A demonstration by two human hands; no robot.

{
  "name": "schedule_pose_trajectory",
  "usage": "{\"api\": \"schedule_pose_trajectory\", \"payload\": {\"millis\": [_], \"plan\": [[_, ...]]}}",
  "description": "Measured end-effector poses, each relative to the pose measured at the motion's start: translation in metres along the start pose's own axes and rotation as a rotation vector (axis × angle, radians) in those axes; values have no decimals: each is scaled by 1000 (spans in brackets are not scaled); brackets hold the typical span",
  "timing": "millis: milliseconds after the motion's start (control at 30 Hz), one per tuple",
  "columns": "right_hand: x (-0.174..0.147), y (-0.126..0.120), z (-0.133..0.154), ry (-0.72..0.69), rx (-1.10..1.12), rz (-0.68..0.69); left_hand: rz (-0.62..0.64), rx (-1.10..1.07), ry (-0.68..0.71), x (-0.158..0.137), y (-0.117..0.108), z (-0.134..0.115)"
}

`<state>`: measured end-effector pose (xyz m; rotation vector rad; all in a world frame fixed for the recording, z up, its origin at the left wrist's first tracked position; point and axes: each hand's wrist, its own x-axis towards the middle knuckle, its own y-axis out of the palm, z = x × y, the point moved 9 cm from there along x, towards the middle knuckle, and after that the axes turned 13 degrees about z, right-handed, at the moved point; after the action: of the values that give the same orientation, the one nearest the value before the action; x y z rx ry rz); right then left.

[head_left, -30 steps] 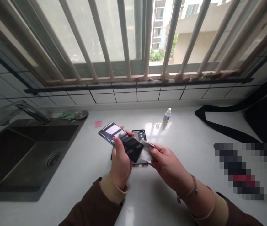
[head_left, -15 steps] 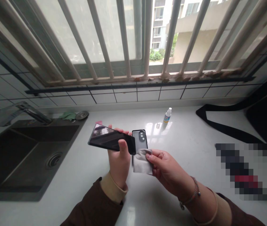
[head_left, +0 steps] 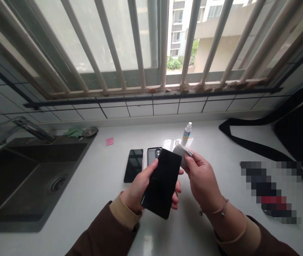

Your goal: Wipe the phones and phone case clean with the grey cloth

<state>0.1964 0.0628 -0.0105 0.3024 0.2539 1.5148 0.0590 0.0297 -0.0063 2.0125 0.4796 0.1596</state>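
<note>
Half a second ago the slim black glass-fronted phone [head_left: 162,185] lay sideways; now it stands nearly upright in the left hand [head_left: 140,186], thumb on one edge and fingers on the other, above the white glossy surface [head_left: 100,199]. Beside its top corner the right hand [head_left: 203,177] pinches a small grey wiping cloth [head_left: 180,152]. An edge-only grip looks risky: pressure from the cloth could tip the phone onto the dark phone [head_left: 134,165] or the black case [head_left: 153,154] beneath.

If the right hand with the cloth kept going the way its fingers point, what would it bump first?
Probably the phone's top edge: the right hand pinches the cloth just beside it, pointing left. Depth is unclear.
</note>
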Motion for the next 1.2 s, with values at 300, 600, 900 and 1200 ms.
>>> {"api": "schedule_pose_trajectory", "payload": {"millis": [300, 600, 900, 1200], "plan": [[-9, 15, 15, -21, -470, 175, -21, -21, -285, -3, -14, 35], [-5, 9, 25, -77, -732, 105, -127, 14, -95, 0, -17, 11], [-11, 24, 36, -262, -948, 153, -256, 175, -205, -5, -24, 19], [-26, 51, 50, -595, -1080, 296, -345, 355, -184, -5, -31, 15]]}}
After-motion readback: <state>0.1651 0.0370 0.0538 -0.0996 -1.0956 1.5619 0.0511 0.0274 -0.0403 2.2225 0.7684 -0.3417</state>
